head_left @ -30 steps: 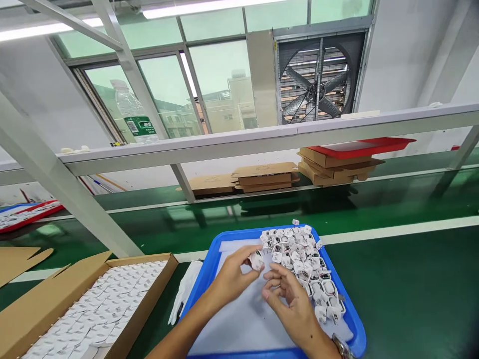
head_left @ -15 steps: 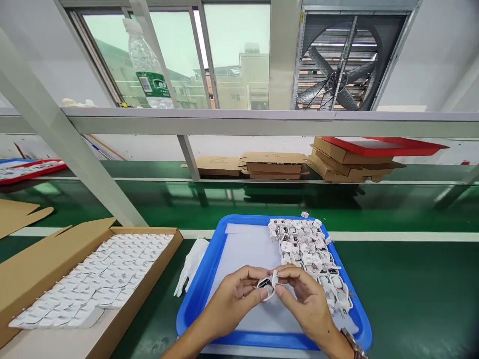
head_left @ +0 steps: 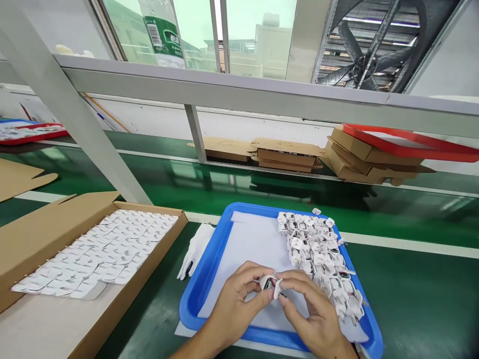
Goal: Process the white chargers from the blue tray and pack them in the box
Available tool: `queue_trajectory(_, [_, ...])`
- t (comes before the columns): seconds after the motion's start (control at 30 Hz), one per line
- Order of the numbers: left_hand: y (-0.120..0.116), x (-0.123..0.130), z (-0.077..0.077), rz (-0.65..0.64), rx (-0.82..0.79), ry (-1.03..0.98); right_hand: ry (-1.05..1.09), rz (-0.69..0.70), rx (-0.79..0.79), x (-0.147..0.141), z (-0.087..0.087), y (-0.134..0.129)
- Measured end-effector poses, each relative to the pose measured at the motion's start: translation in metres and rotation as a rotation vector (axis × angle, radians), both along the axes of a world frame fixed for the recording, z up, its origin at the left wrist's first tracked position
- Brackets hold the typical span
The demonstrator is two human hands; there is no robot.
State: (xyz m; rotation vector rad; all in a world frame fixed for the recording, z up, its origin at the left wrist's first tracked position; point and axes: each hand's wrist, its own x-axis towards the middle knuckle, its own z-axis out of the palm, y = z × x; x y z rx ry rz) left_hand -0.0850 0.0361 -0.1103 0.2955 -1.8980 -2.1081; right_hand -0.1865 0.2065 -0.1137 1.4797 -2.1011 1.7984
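Note:
My left hand (head_left: 241, 301) is closed on a small white plug housing (head_left: 264, 282), whose open side shows dark and reddish parts inside. Between the fingers of my right hand (head_left: 316, 311) is a small white cover (head_left: 277, 289), held tilted against the housing's open side. Whether the two pieces are joined I cannot tell. Both hands are over a blue tray (head_left: 209, 279) lined with a white sheet (head_left: 254, 244). Many similar white plug pieces (head_left: 318, 254), some with metal prongs, lie crowded along the tray's right side.
At left, an open cardboard box (head_left: 149, 274) holds rows of white pieces (head_left: 101, 249). A white glove (head_left: 196, 249) lies between box and tray. Behind the green bench (head_left: 411, 289) are flat cartons (head_left: 286, 152), a red tray (head_left: 411, 142) and a slanted metal post (head_left: 90, 114).
The camera view has tilted downward and rolled slightly. My fingers have shifted on the two pieces, and the white cover is now turned more across the housing's opening.

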Motion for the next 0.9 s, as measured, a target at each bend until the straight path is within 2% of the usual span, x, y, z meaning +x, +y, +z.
queue_trajectory(0.17, [0.004, -0.001, -0.01, 0.066, -0.022, 0.024, 0.058, -0.034, 0.023, 0.003, -0.001, 0.001])
queue_trajectory(0.27, [0.005, -0.002, -0.015, 0.058, -0.012, 0.01, 0.084, -0.042, 0.026, 0.006, 0.0, 0.001])
queue_trajectory(0.37, [0.004, -0.002, -0.013, 0.047, -0.024, 0.011, 0.091, -0.044, 0.035, 0.009, 0.001, 0.001])
queue_trajectory(0.57, [0.006, 0.001, -0.002, 0.066, -0.151, 0.053, 0.066, -0.076, 0.042, 0.013, -0.003, 0.003])
queue_trajectory(0.73, [0.008, 0.001, -0.004, 0.055, -0.142, 0.086, 0.002, -0.143, 0.044, 0.012, -0.007, 0.006])
queue_trajectory(0.9, [0.01, -0.001, -0.008, 0.116, -0.167, 0.115, 0.088, -0.088, 0.015, 0.013, -0.002, 0.002])
